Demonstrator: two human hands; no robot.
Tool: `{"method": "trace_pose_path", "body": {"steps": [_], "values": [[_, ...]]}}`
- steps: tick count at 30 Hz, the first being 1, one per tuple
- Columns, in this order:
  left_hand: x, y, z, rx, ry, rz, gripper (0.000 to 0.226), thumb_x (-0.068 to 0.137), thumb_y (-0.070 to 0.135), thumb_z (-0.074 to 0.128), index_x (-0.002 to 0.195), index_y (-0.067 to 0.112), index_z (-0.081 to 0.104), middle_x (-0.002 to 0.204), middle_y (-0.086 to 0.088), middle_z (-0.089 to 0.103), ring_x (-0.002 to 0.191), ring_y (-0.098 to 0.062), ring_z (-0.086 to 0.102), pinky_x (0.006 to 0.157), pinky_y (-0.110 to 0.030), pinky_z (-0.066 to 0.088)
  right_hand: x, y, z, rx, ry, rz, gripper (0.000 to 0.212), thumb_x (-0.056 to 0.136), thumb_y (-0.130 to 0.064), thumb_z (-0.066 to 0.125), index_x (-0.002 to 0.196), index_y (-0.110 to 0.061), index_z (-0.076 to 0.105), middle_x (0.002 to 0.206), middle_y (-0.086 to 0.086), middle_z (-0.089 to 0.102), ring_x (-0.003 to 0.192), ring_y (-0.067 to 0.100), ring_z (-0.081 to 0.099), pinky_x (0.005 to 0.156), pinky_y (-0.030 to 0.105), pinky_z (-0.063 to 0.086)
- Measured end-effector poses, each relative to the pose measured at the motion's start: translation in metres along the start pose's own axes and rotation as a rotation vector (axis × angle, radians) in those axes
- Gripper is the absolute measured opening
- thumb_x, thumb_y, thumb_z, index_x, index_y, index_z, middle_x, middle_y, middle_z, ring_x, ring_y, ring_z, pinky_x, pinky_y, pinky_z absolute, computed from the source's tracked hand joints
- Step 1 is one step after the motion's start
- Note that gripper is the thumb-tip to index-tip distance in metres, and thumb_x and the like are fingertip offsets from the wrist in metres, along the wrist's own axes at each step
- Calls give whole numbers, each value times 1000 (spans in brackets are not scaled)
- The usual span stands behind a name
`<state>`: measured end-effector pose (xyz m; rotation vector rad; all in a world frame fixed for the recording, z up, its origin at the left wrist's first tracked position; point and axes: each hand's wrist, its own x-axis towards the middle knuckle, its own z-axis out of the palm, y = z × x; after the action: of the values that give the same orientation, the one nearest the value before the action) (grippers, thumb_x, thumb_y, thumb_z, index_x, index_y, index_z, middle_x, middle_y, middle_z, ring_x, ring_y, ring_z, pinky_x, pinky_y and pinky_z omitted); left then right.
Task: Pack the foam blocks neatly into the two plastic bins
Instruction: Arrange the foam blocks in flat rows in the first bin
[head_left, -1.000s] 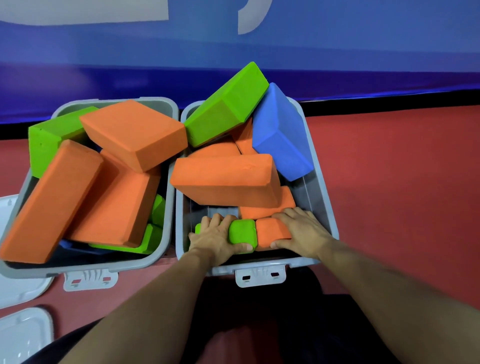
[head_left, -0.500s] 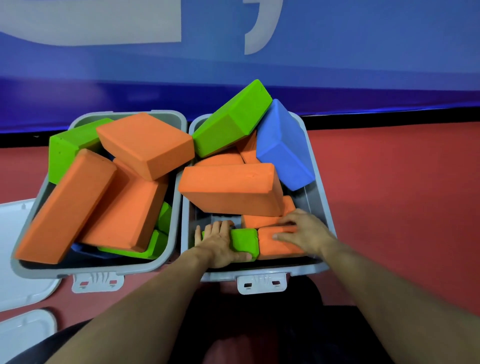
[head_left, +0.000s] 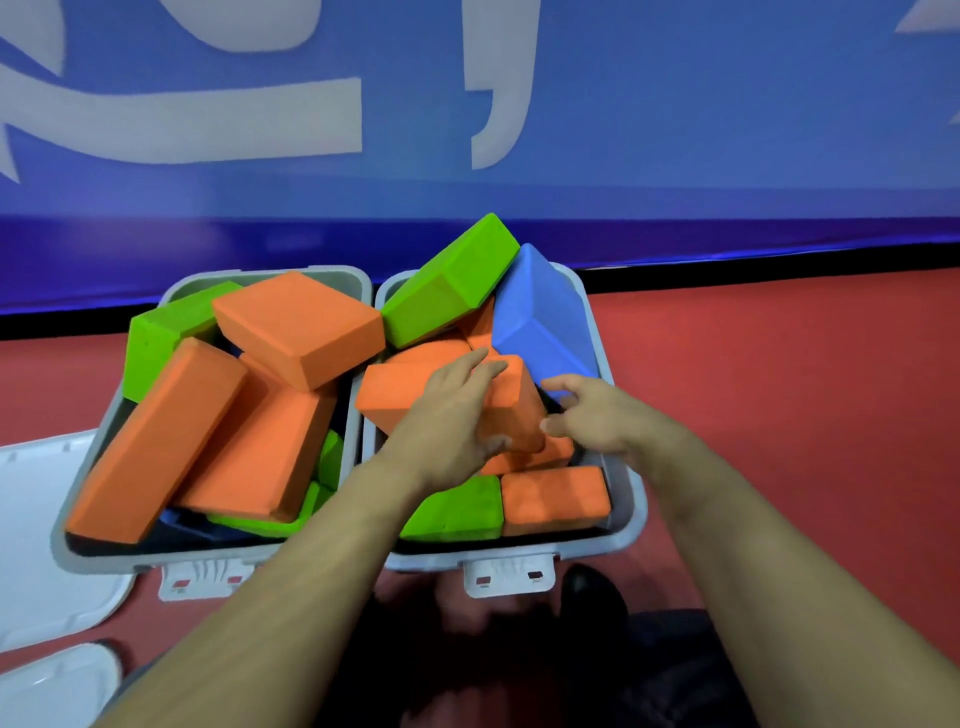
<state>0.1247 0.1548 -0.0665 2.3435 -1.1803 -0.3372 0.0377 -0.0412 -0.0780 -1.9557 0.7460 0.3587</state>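
Observation:
Two grey plastic bins stand side by side on the red floor: the left bin (head_left: 88, 556) and the right bin (head_left: 631, 499). In the right bin, my left hand (head_left: 447, 415) grips a large orange block (head_left: 395, 395), fingers over its top and thumb under its near edge. My right hand (head_left: 592, 415) hovers at that block's right end with fingers loosely curled. A green block (head_left: 457, 512) and an orange block (head_left: 553, 501) stand packed along the front wall. A tilted blue block (head_left: 540, 322) and green block (head_left: 447, 283) stick up at the back. The left bin holds jumbled orange blocks (head_left: 298, 325) and green ones.
Two white bin lids (head_left: 47, 519) lie on the floor left of the left bin. A blue banner wall (head_left: 467, 130) rises right behind the bins. Open red floor (head_left: 779, 389) stretches to the right. My dark-clothed legs are below the bins.
Both hands left the small green and orange blocks at the right bin's front and moved up to the large orange block; my left hand now grips it. The camera tilted upward.

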Motion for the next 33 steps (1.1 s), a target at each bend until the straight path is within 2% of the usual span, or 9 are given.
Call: {"method": "trace_pose_path", "body": {"steps": [2, 6, 11, 14, 18, 22, 25, 27, 33], "values": [[10, -11, 7, -6, -64, 7, 97, 78, 30, 84, 156, 17, 28, 166, -7, 17, 152, -27, 16, 124, -37, 17, 5, -3, -7, -184, -11, -38, 71, 86, -8, 71, 150, -22, 45, 150, 7, 49, 134, 22, 52, 110, 37, 44], [16, -30, 13, 44, -149, -29, 108, 79, 35, 83, 160, 18, 15, 169, -3, 4, 155, -23, 2, 124, -30, 7, 8, -6, -6, -244, -128, -37, 77, 86, -5, 71, 154, -19, 39, 155, 2, 45, 137, 18, 48, 113, 33, 41], [22, -38, 17, -19, -183, -64, 109, 76, 40, 84, 160, 21, 16, 168, -1, 13, 154, -21, 13, 123, -43, 20, 12, -13, 6, -110, -167, -52, 90, 78, -25, 87, 154, -18, 39, 152, -3, 48, 133, 13, 51, 113, 33, 43], [21, -36, 15, 69, -134, -81, 109, 75, 49, 81, 158, 32, 13, 157, 7, 25, 141, -22, 29, 108, -52, 39, 9, -13, 1, -124, -232, -78, 84, 80, -21, 86, 152, -17, 43, 145, -9, 53, 130, 8, 51, 110, 25, 40], [16, -32, 10, 197, -85, -82, 107, 76, 58, 77, 158, 40, 11, 140, 6, 26, 122, -20, 32, 94, -48, 44, 4, -13, -5, -146, -265, -127, 99, 76, -31, 88, 158, -22, 32, 158, -11, 39, 140, 1, 38, 117, 23, 31], [14, -34, 6, 101, 42, -72, 100, 68, 56, 82, 151, 33, 31, 140, 4, 33, 128, -21, 33, 98, -44, 41, -2, -17, -7, -206, -280, -170, 109, 72, -41, 90, 159, -28, 27, 162, -12, 31, 145, 0, 31, 120, 26, 28], [17, -33, 2, -27, 53, -65, 90, 63, 52, 87, 135, 25, 40, 135, 5, 49, 128, -20, 46, 102, -47, 43, -10, -18, -12, -233, -321, -205, 107, 72, -41, 89, 159, -31, 27, 159, -18, 31, 146, -1, 29, 116, 19, 26], [18, -31, -3, -23, 31, -82, 89, 61, 52, 89, 130, 26, 39, 130, 4, 55, 123, -22, 52, 99, -48, 44, -11, -17, -18, -247, -355, -209, 104, 72, -41, 90, 158, -35, 31, 158, -20, 32, 146, -1, 29, 118, 21, 26], [16, -34, -33, -92, 29, -75, 108, 71, 48, 86, 156, 34, 21, 145, 0, 41, 136, -21, 37, 114, -38, 33, -6, -8, -30, -325, -303, -147, 83, 77, -36, 87, 149, -31, 46, 145, -12, 50, 135, 6, 44, 109, 23, 39]]}}
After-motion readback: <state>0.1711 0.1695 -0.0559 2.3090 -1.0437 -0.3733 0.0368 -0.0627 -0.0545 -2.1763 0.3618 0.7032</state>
